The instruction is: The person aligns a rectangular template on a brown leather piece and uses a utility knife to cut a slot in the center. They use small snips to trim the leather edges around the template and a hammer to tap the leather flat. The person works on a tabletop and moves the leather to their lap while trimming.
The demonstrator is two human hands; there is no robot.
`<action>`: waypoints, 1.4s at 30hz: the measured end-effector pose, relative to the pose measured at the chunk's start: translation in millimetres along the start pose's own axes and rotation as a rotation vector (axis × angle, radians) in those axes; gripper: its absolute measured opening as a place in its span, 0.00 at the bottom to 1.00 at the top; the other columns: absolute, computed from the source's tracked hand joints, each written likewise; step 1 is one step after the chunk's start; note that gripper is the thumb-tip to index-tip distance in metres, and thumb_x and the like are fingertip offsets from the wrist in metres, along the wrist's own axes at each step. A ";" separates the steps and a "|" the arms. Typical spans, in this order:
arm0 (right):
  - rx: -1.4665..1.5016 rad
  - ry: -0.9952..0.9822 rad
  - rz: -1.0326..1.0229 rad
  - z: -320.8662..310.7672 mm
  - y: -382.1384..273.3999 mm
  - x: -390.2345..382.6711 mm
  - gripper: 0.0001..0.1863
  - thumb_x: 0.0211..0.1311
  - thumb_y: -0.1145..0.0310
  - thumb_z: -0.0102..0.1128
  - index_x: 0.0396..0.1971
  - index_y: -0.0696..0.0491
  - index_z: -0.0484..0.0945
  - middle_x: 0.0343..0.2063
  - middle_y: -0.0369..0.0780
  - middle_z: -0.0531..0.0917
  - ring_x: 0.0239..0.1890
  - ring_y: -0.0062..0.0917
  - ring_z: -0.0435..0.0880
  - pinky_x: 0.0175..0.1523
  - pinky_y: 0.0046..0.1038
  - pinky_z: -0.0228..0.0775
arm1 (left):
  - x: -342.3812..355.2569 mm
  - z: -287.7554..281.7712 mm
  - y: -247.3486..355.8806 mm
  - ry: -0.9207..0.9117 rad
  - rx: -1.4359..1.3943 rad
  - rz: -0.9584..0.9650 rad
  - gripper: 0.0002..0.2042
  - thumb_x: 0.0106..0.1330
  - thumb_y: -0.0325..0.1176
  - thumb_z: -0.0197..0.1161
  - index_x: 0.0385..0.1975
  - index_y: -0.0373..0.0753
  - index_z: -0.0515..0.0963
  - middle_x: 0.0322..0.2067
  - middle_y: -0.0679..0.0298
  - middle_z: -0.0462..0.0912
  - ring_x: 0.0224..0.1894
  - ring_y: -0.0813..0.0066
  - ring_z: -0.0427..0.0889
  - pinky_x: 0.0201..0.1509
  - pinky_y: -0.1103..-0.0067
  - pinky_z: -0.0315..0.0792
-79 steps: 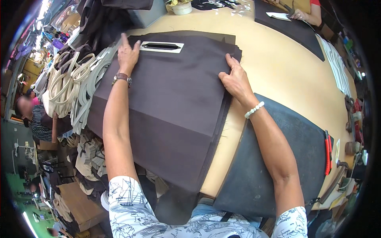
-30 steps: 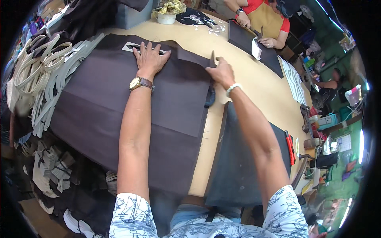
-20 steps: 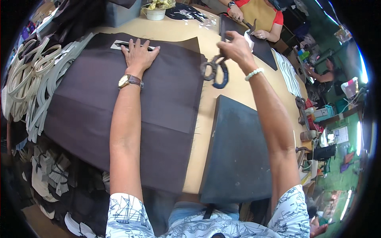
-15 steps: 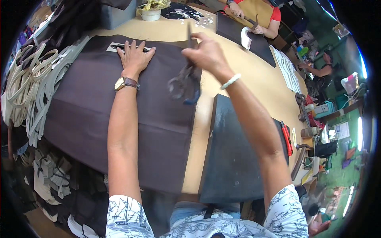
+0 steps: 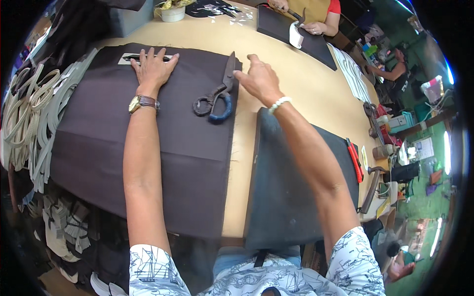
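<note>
A large dark brown sheet of material (image 5: 192, 167) lies on the table before me. My left hand (image 5: 152, 71) presses on its far part with fingers spread, over a small pale rectangle (image 5: 122, 60) with a dark slim item on it, partly hidden by the fingers. Big worn scissors (image 5: 221, 92), one handle loop wrapped in blue, rest near the sheet's right edge, blades pointing away from me. Just right of the blades is my right hand (image 5: 260, 83), empty, its thumb and index finger apart. The thumb tip comes close to a blade; contact cannot be told.
A dark flat board (image 5: 291, 197) lies at the near right, with a red cutter (image 5: 354, 160) and a hammer (image 5: 370, 195) beyond. Cream and grey straps (image 5: 37, 108) hang at the left. Across the tan table (image 5: 301, 86), another person's hands (image 5: 316, 28) hold a tool and a white piece.
The scissors, held up in my right hand before, now lie on the dark sheet, released. My left hand stays on the pale rectangle. The view has shifted slightly.
</note>
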State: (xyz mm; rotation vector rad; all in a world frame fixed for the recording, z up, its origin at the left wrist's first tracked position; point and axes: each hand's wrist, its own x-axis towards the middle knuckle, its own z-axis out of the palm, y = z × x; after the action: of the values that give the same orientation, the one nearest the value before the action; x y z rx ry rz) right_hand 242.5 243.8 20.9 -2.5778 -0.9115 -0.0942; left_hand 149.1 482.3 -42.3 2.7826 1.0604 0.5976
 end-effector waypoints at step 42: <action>0.480 1.026 0.745 -150.2 327.8 -518.7 0.10 0.59 0.69 0.58 0.36 0.58 0.81 0.34 0.42 0.84 0.35 0.25 0.83 0.42 0.27 0.73 | -421.9 -105.7 336.0 -0.463 -0.864 0.869 0.31 0.55 0.22 0.64 0.61 0.38 0.63 0.59 0.58 0.68 0.60 0.62 0.68 0.61 0.69 0.63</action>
State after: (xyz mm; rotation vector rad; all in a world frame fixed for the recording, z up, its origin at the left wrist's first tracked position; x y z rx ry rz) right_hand 47.8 -352.1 -56.7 -1.8409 0.3632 -0.7708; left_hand 28.0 -52.4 -3.6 2.2414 -0.4627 0.3033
